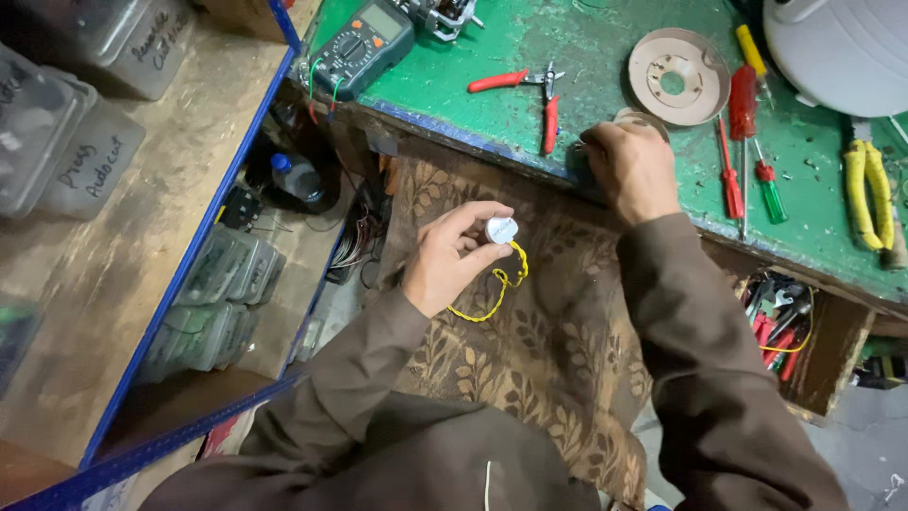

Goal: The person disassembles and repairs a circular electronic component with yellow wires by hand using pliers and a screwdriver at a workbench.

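Closest to us in the head view are our own brown sleeves, reaching out over a patterned brown cloth (pixel 530 360) that hangs from the bench edge down toward our lap.

Our left hand (pixel 452 257) floats above that cloth, well short of the bench. Its thumb and first fingers are closed narrowly around a small white part (pixel 501 230), which sits at the fingertips on the hand's right side. From the part a twisted yellow wire (pixel 503 284) drops and loops back under the palm, so its long run lies roughly down and toward us, away from the bench.

Our right hand (pixel 629 168) is farther out, resting at the front edge of the green bench top (pixel 605 57). Its fingers are curled down over the edge; we cannot tell whether they pinch anything, though a pale round piece (pixel 641 117) shows just behind the knuckles. The white part lies down and to the left of this hand, apart from it, with open cloth between.

On the bench beyond are red-handled pliers (pixel 530 90), a round beige disc (pixel 677 77), red screwdrivers (pixel 738 142), yellow-handled pliers (pixel 870 189) and a multimeter (pixel 364 43). Of the two hands, the right is far nearer to all of these; the left alone carries the white part.
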